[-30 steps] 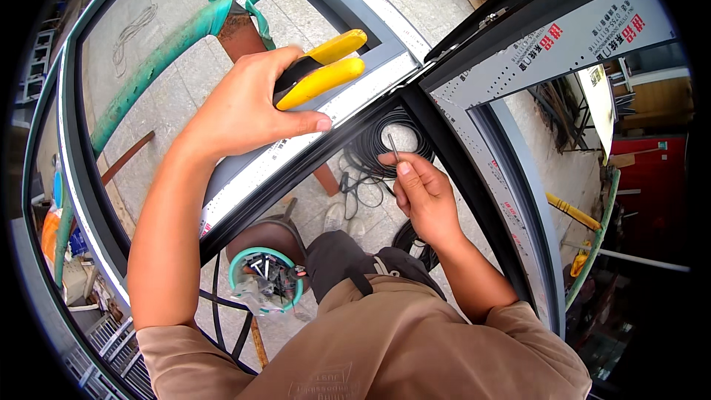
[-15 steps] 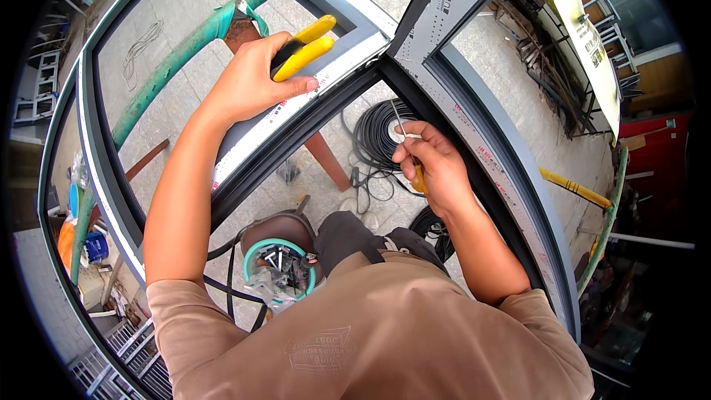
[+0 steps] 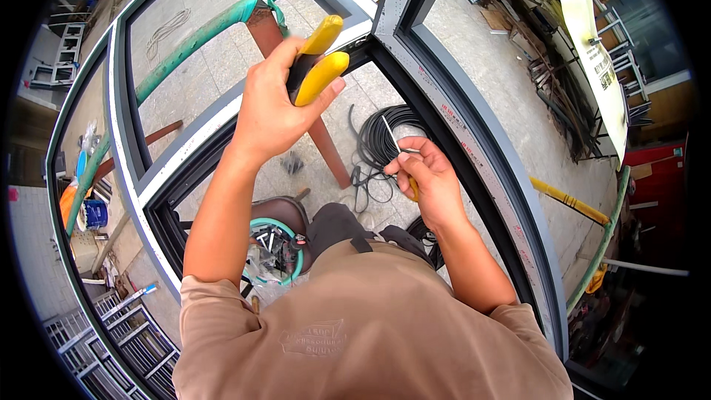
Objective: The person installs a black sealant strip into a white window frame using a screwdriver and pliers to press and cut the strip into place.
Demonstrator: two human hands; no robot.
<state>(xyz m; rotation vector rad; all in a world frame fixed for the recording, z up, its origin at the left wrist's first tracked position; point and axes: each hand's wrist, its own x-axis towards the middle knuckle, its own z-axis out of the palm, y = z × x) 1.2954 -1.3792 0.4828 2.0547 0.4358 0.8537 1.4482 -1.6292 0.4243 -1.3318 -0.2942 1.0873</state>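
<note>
The left hand [image 3: 268, 110] was over the frame [image 3: 474, 144], near its inner corner, its grip clamped around the pliers [image 3: 324, 80]. Their two yellow handles stuck out past the thumb toward that corner, spread apart; the palm hid their other end. Whether this hand touched the frame could not be told. The right hand [image 3: 435, 179] was within the frame's opening as seen from above, left of its right-hand rail, its grip closed on the screwdriver [image 3: 392, 136]. The slim shaft pointed up and forward from the fingertips, the yellow handle partly showing below them. Beyond it, a black coil [image 3: 368, 137] lay on the floor [image 3: 481, 67].
</note>
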